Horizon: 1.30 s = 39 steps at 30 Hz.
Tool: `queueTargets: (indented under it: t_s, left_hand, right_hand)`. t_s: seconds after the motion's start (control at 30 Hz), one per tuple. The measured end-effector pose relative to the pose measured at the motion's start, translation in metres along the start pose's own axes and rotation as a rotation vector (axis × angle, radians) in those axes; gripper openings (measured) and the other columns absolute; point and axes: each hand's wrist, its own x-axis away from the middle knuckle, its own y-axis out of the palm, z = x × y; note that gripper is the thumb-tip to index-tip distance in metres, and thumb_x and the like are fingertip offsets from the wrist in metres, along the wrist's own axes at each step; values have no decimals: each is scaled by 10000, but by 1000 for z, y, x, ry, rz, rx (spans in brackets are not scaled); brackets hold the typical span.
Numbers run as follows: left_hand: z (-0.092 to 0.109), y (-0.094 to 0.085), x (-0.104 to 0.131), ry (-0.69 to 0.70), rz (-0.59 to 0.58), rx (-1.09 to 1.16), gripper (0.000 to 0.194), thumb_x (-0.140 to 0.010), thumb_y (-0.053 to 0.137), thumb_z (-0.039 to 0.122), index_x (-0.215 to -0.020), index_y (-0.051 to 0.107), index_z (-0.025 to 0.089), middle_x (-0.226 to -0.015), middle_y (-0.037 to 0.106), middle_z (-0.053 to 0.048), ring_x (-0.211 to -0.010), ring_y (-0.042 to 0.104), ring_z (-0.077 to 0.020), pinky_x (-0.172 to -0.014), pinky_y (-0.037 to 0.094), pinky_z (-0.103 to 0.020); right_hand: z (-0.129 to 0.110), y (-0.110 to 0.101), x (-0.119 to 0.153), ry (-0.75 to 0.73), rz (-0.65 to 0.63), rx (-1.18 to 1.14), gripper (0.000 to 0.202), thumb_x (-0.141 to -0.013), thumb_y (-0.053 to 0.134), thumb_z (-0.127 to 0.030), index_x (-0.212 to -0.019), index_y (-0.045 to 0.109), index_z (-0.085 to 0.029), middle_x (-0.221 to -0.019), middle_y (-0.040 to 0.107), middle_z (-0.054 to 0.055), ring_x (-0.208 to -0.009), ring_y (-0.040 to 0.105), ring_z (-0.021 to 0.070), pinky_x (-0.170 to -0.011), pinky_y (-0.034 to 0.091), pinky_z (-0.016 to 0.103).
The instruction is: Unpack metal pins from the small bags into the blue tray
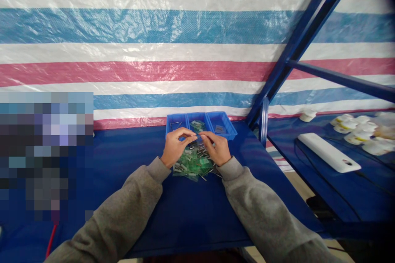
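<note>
My left hand point(179, 144) and my right hand point(217, 146) meet fingertip to fingertip above a heap on the blue table. Thumb and forefinger are pinched on each hand; whatever lies between them is too small to make out. Below them spreads a pile of small clear-green plastic packets point(193, 162) mixed with thin metal pins point(203, 178). Just behind my hands stands a blue three-compartment tray point(230, 130). A few thin pieces lie in its left compartment, green packets point(198, 125) in the middle one, and a clear packet point(220, 129) in the right one.
A striped plastic sheet point(154, 26) hangs behind the blue table point(191, 218). At right a blue metal frame point(286, 55) rises beside a second table with a white power-bank-like box point(328, 152), cables and several white round containers point(361, 131). The left side is pixelated; a red cable point(51, 240) emerges there.
</note>
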Motion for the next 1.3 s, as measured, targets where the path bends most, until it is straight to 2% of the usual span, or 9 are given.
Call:
queueTargets:
  t_s: [0.17,0.3,0.47,0.63,0.8,0.9,1.03,1.13,1.3]
  left_hand:
    - [-1,-4,1,332,-110,-256,115,-843,602,263,-807,618,154,-885,674,-72,-890,612,-173,-831,486,-322]
    - [0,-2,6,397,-203,-345,141,-893,527,243,-816,600,150,-803,663,-55,-799,620,-146,-775,485,-281]
    - [0,-1,6,332,-119,-336,200,-893,525,313,-816,617,152,-735,634,-41,-698,581,-131,-676,457,-255]
    - [0,-5,0,245,-55,-333,188,-896,520,277,-855,668,168,-778,662,-47,-754,564,-154,-710,444,-292]
    - [-6,-11,-1,306,137,-344,177,-897,520,233,-953,683,196,-877,657,-49,-838,574,-156,-778,462,-308]
    - [-17,-16,-3,343,222,-463,199,-897,520,236,-1028,668,213,-919,645,-53,-866,572,-162,-800,456,-322]
    - [-26,-22,-9,256,25,-734,284,-924,456,263,-1161,605,222,-1087,616,-82,-1055,519,-219,-910,401,-393]
    - [-26,-22,-11,174,-46,-802,332,-937,411,260,-1239,539,206,-1196,561,-98,-1140,474,-228,-968,365,-404]
    - [-26,-22,-10,167,-89,-708,237,-928,417,221,-1007,638,189,-993,639,-62,-987,551,-190,-909,408,-359]
  right_hand:
    - [-2,-3,-1,58,66,34,322,-951,377,-329,-983,653,-168,-784,680,50,-745,645,160,-705,466,251]
    - [-3,-4,-1,61,84,41,341,-953,368,-344,-958,659,-168,-735,666,43,-721,638,156,-686,461,246]
    - [-2,-4,-1,55,89,49,353,-953,364,-348,-922,666,-169,-714,660,43,-705,633,156,-675,456,245]
    - [-2,-4,0,61,91,41,357,-950,366,-351,-907,670,-170,-712,657,43,-701,631,156,-665,454,244]
    - [-3,-4,-1,58,100,38,352,-950,368,-338,-897,671,-167,-713,656,39,-673,621,144,-666,449,242]
    - [-4,-4,-1,48,101,38,346,-949,372,-329,-889,670,-165,-716,659,38,-660,617,138,-666,444,240]
    - [-2,-4,-1,32,95,41,336,-946,382,-320,-876,670,-162,-712,663,37,-634,607,134,-654,439,239]
    - [2,-3,-1,21,66,63,300,-927,428,-322,-843,666,-161,-714,667,39,-610,589,134,-633,430,243]
    - [6,3,-2,-14,-178,158,204,-861,554,-330,-780,674,-188,-693,629,18,-612,559,129,-609,402,241]
